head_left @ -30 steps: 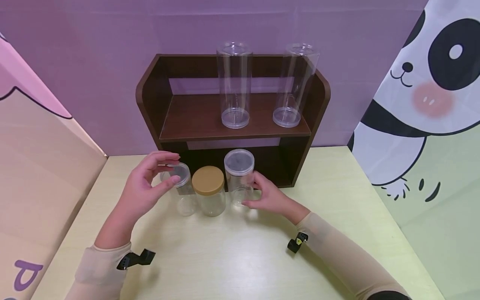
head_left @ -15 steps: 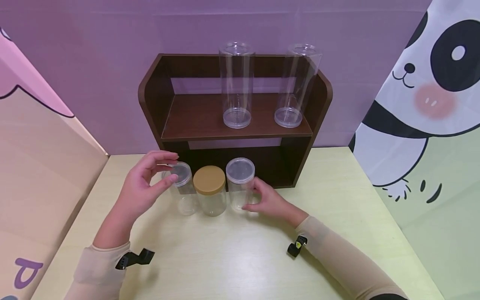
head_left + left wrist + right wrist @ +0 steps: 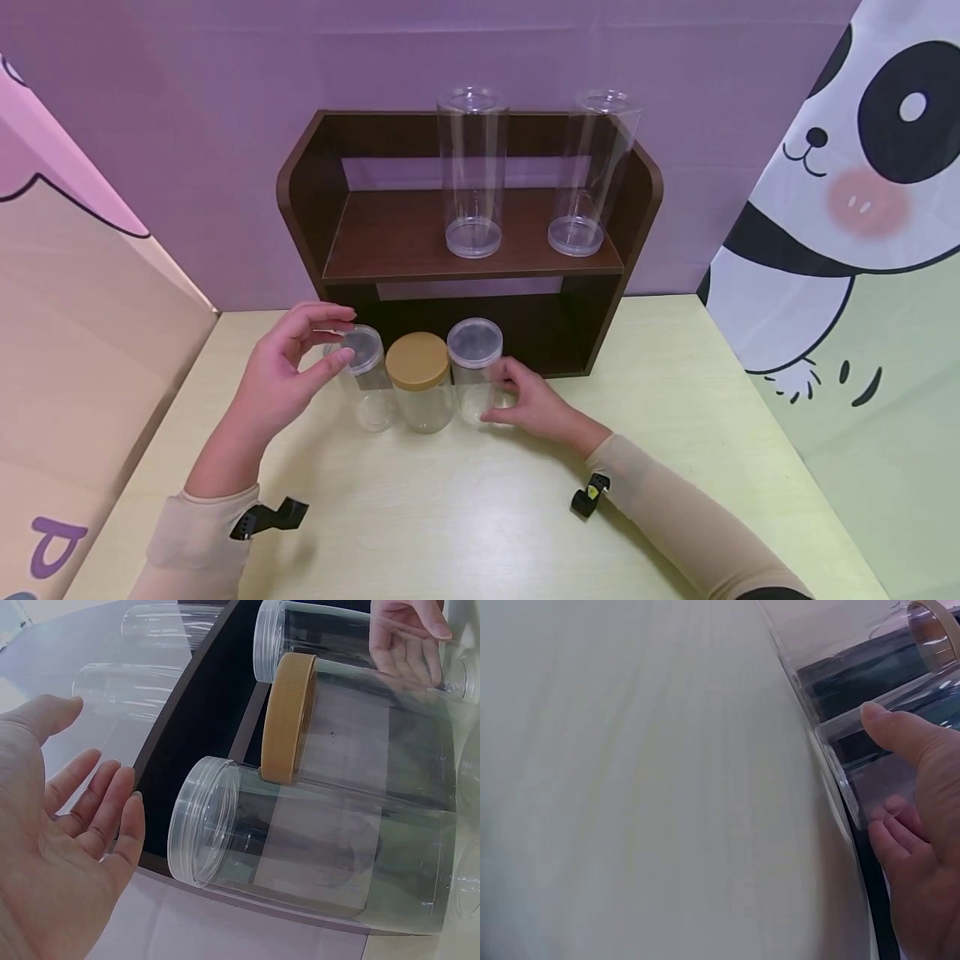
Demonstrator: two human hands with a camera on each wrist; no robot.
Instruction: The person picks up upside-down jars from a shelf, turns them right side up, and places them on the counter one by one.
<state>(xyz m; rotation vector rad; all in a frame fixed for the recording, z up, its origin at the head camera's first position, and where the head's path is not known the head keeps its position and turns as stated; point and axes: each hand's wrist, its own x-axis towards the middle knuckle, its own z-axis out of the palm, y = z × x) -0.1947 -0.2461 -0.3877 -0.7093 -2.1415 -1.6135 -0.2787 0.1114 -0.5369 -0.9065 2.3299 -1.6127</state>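
Three clear jars stand in a row on the table. My right hand (image 3: 534, 402) grips the right one, a clear-lidded jar (image 3: 476, 367), low on its side; the right wrist view shows the thumb (image 3: 900, 731) in front and fingers behind. This jar is upright, close beside the middle jar with a tan lid (image 3: 417, 362). At the left end is another clear-lidded jar (image 3: 372, 392). My left hand (image 3: 288, 358) hovers beside that jar's lid (image 3: 201, 821), its fingers loosely bent and apart from it in the left wrist view.
Behind the jars stands a dark brown two-tier shelf (image 3: 390, 237). Its upper board bears two tall clear cylinders, one near the middle (image 3: 473, 175) and one at the right (image 3: 588, 179). The pale table (image 3: 465, 517) stretches out in front.
My right hand has brought its jar down, then slid it left against the tan-lidded jar's side. My left hand has stayed almost still.
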